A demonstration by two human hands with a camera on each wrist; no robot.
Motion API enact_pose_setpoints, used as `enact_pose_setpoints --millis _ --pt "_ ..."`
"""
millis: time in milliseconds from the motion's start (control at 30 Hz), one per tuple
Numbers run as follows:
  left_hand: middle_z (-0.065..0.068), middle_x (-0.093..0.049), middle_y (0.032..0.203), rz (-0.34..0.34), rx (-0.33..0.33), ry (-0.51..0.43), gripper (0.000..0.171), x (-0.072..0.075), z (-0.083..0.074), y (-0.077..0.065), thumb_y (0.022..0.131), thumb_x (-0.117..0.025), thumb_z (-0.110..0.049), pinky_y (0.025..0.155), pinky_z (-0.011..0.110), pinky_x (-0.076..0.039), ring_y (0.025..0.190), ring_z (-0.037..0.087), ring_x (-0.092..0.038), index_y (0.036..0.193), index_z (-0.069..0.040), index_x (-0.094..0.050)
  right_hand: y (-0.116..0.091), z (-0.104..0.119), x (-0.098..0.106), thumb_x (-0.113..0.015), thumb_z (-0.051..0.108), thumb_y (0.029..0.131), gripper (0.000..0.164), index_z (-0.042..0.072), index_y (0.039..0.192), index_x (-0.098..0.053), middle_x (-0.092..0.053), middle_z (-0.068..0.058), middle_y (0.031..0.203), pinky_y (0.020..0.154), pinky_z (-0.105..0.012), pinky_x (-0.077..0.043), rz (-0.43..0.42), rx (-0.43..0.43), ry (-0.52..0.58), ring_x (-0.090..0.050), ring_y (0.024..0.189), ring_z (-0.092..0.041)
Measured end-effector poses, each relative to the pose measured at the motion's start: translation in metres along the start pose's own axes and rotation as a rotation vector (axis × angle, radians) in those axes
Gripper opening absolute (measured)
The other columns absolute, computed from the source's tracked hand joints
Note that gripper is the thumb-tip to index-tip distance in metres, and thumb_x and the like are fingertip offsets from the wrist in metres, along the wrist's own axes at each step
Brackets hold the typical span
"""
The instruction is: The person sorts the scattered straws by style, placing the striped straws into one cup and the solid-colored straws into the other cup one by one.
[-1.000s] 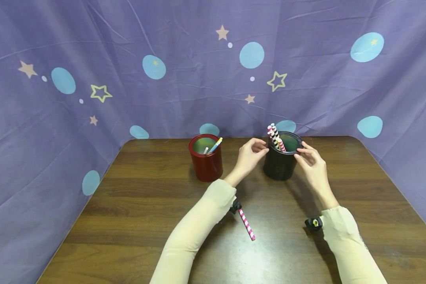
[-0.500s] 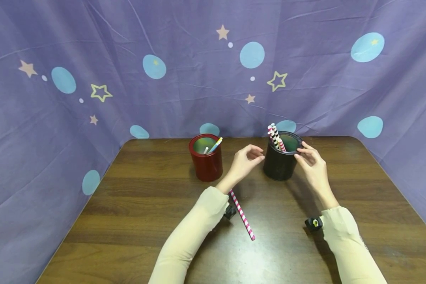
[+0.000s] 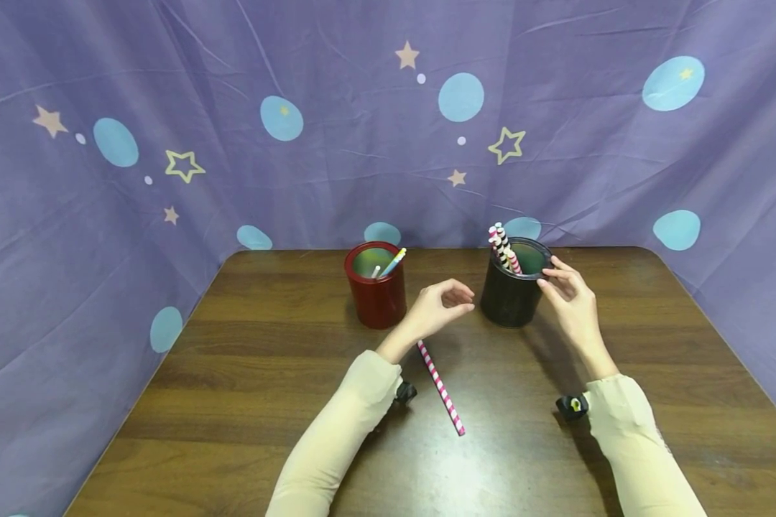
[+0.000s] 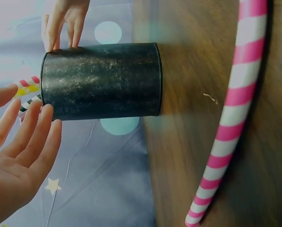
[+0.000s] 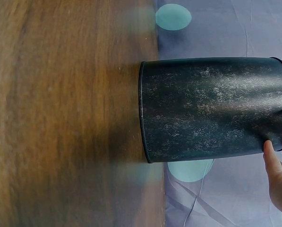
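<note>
A black can (image 3: 512, 296) stands upright near the back of the table, with several striped sticks (image 3: 506, 251) poking out of its top. My right hand (image 3: 575, 305) touches the can's right side at the rim with fingertips and thumb. In the right wrist view its fingers (image 5: 271, 163) meet the wall near the top. Left of the can, my left hand (image 3: 432, 309) hovers with loosely curved fingers, thumb apart, nothing between them. The left wrist view has that hand (image 4: 18, 170) beside the can's top. A pink-and-white striped stick (image 3: 441, 388) lies on the table below it.
A dark red can (image 3: 378, 305) stands upright to the left, holding a blue-and-yellow stick (image 3: 394, 263) and a short white one. A purple curtain (image 3: 336, 187) with stars and blue ovals hangs right behind the wooden table (image 3: 233, 373).
My left hand has drawn away from the black can, moving left and toward me, uncovering more of the loose striped stick. The right hand keeps its place at the can's rim.
</note>
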State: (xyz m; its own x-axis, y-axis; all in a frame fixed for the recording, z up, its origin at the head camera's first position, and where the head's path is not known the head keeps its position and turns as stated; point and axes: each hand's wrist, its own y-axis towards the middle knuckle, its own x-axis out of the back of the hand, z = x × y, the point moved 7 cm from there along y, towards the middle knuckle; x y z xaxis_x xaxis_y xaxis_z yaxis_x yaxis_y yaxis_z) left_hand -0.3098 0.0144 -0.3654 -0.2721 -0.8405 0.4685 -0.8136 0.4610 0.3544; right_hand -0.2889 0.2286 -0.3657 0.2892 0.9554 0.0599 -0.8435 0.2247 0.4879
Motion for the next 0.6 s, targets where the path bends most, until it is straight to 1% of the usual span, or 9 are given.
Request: enact_pose_setpoints --millis 33,67,167,233,267,300,433,533,600 --pt "0.012 -0.065 0.085 0.018 0.003 0.009 0.017 0.001 -0.005 -0.003 0.077 -0.065 -0.004 0.069 0.02 -0.048 0.075 0.014 -0.06 0.093 0.002 -0.061 0.0 0.0 0.0 -0.057 -0.008 0.08 0.023 -0.018 0.101 -0.052 -0.045 -0.024 0.127 0.092 -0.026 -0.041 0.001 0.0 0.001 -0.048 0.114 -0.027" --pt "0.011 -0.065 0.085 0.035 0.001 0.024 0.017 0.001 -0.005 -0.004 0.078 -0.064 -0.004 0.069 0.02 -0.048 0.075 0.012 -0.06 0.093 0.002 -0.061 0.0 0.0 0.0 -0.057 -0.008 0.08 0.023 -0.018 0.101 -0.052 -0.044 -0.024 0.127 0.092 -0.026 -0.04 0.001 -0.001 0.002 -0.047 0.114 -0.027" --pt "0.015 -0.065 0.087 0.102 0.009 0.032 0.017 0.003 -0.019 -0.012 0.078 -0.063 -0.002 0.072 0.029 -0.049 0.078 0.02 -0.061 0.094 0.005 -0.06 0.0 0.0 0.0 -0.057 -0.009 0.08 0.023 -0.018 0.101 -0.052 -0.044 -0.024 0.127 0.092 -0.026 -0.04 0.001 -0.001 0.005 -0.047 0.114 -0.027" --pt "0.017 -0.064 0.087 0.148 0.01 0.042 0.017 0.004 -0.027 -0.017 0.078 -0.063 -0.001 0.073 0.031 -0.05 0.079 0.022 -0.06 0.093 0.006 -0.059 0.0 -0.001 0.0 -0.057 -0.009 0.08 0.023 -0.018 0.101 -0.052 -0.044 -0.024 0.127 0.092 -0.026 -0.041 0.0 -0.001 0.005 -0.047 0.114 -0.027" --pt "0.016 -0.064 0.087 0.167 0.011 0.047 0.017 0.003 -0.022 -0.017 0.078 -0.063 -0.002 0.073 0.03 -0.05 0.079 0.02 -0.06 0.093 0.005 -0.059 0.0 -0.001 0.0 -0.057 -0.009 0.08 0.023 -0.018 0.101 -0.052 -0.044 -0.023 0.127 0.092 -0.026 -0.041 0.0 -0.002 0.004 -0.047 0.114 -0.027" --pt "0.017 -0.064 0.087 0.186 0.017 0.046 0.017 0.003 -0.022 -0.019 0.078 -0.063 -0.002 0.074 0.031 -0.05 0.079 0.021 -0.06 0.093 0.005 -0.06 0.0 -0.001 0.0 -0.057 -0.009 0.08 0.023 -0.018 0.101 -0.052 -0.045 -0.023 0.127 0.092 -0.026 -0.041 0.0 -0.003 0.001 -0.048 0.114 -0.027" --pt "0.01 -0.064 0.088 0.247 0.023 0.079 0.018 -0.003 -0.001 -0.022 0.078 -0.065 -0.006 0.074 0.023 -0.05 0.08 0.014 -0.06 0.094 0.0 -0.061 0.0 -0.001 0.0 -0.057 -0.009 0.08 0.023 -0.017 0.101 -0.052 -0.045 -0.023 0.127 0.092 -0.026 -0.041 -0.002 0.001 0.0 -0.048 0.113 -0.026" --pt "0.009 -0.064 0.09 0.291 0.025 0.092 0.019 -0.005 0.007 -0.027 0.078 -0.066 -0.009 0.075 0.024 -0.05 0.084 0.017 -0.06 0.095 -0.002 -0.061 0.0 -0.001 0.0 -0.057 -0.009 0.08 0.023 -0.018 0.101 -0.052 -0.045 -0.024 0.126 0.092 -0.026 -0.04 -0.002 0.005 0.002 -0.049 0.113 -0.025" --pt "0.012 -0.064 0.092 0.323 0.02 0.094 0.021 -0.006 0.01 -0.031 0.078 -0.066 -0.009 0.077 0.028 -0.05 0.087 0.022 -0.06 0.096 -0.001 -0.061 0.0 -0.001 0.0 -0.057 -0.009 0.08 0.023 -0.018 0.101 -0.052 -0.045 -0.024 0.126 0.092 -0.026 -0.04 -0.001 0.004 0.001 -0.049 0.113 -0.024"
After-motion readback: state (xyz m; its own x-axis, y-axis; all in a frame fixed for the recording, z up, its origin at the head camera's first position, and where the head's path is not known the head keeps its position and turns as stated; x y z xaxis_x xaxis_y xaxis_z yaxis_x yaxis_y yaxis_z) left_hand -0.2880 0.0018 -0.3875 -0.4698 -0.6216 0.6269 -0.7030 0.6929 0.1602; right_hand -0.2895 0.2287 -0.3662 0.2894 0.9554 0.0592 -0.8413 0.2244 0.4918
